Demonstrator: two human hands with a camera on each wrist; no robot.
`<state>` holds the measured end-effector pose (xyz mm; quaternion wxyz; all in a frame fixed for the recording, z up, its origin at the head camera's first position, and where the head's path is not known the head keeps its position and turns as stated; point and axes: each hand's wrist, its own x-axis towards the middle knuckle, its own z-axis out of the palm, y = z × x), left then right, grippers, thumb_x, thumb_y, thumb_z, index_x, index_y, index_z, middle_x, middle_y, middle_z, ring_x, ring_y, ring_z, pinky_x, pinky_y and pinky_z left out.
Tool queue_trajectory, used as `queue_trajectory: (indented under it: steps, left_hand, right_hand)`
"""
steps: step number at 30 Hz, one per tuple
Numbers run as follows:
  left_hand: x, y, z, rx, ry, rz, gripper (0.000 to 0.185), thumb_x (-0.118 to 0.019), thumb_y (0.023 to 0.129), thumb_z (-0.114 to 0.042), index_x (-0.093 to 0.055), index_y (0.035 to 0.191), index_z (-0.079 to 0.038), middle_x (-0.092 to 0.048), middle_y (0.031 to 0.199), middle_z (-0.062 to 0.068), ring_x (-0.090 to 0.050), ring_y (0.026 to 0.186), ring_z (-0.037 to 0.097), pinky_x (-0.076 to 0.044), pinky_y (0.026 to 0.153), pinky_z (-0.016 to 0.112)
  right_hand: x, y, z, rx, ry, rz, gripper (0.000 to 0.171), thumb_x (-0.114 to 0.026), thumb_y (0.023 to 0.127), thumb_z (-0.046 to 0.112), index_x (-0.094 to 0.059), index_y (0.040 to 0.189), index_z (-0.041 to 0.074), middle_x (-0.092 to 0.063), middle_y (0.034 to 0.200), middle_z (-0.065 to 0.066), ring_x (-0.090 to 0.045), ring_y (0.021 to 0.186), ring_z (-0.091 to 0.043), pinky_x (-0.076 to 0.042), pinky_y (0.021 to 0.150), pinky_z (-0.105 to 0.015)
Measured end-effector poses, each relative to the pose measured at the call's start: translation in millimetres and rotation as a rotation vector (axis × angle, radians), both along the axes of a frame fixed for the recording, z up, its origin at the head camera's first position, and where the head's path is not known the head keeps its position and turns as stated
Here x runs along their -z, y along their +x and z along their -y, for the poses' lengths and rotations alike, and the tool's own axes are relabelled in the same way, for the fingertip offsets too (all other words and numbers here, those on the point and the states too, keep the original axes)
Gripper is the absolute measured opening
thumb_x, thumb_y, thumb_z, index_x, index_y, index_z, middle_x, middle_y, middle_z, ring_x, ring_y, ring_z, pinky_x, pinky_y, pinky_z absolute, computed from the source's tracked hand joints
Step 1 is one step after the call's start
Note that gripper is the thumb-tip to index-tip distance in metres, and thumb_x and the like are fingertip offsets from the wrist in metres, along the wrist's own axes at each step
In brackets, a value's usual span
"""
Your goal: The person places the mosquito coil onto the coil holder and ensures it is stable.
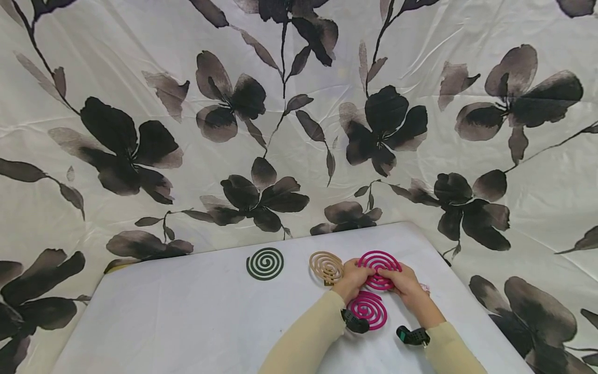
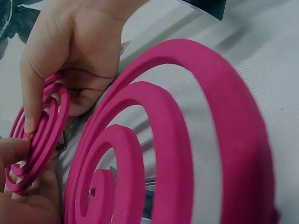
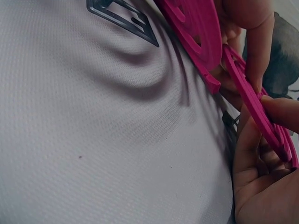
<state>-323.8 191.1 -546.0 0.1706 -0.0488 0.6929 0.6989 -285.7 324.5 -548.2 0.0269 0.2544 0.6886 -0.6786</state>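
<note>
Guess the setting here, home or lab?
Likely a staged recording tabletop, not a plain home: a floral sheet hung as backdrop, a white-covered table, and spiral coils laid out on it.

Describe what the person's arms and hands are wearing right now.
Both arms wear pale cream long sleeves. A small black camera unit is strapped at the left wrist, and a black one with a teal edge at the right wrist. The left hand and right hand are bare, without gloves.

A white-clothed table (image 1: 187, 311) stands before a draped backdrop (image 1: 140, 62) — cream fabric, dark ink-wash flowers; soft even light.
</note>
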Motion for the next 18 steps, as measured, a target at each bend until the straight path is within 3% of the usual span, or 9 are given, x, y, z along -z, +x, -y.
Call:
queue_trajectory:
  steps: [9,18]
  left_hand:
    - [-0.1,-0.9,0.4,0.023,-0.044,0.02,0.038,-0.073,0.067,-0.005,-0.057,0.102,-0.003,-0.058,0.089,0.005,-0.053,0.085,0.015,-0.044,0.075,0.03]
    - [2.4,-1.6,0.4,0.035,-0.046,0.023,0.035,-0.073,0.067,-0.005,-0.057,0.098,-0.003,-0.058,0.085,0.003,-0.054,0.08,0.014,-0.045,0.069,0.028]
  right_hand:
    - [0.6,0.1,-1.8,-0.011,0.005,-0.001,0.069,-0.069,0.077,0.024,-0.031,0.129,0.0,-0.046,0.121,-0.022,-0.057,0.084,-0.014,-0.05,0.07,-0.031]
    - [1.7,0.6,-1.8,-0.011,-0.007,-0.001,0.069,-0.069,0.077,0.023,-0.031,0.129,-0.001,-0.047,0.119,-0.022,-0.058,0.082,-0.015,-0.05,0.068,-0.031]
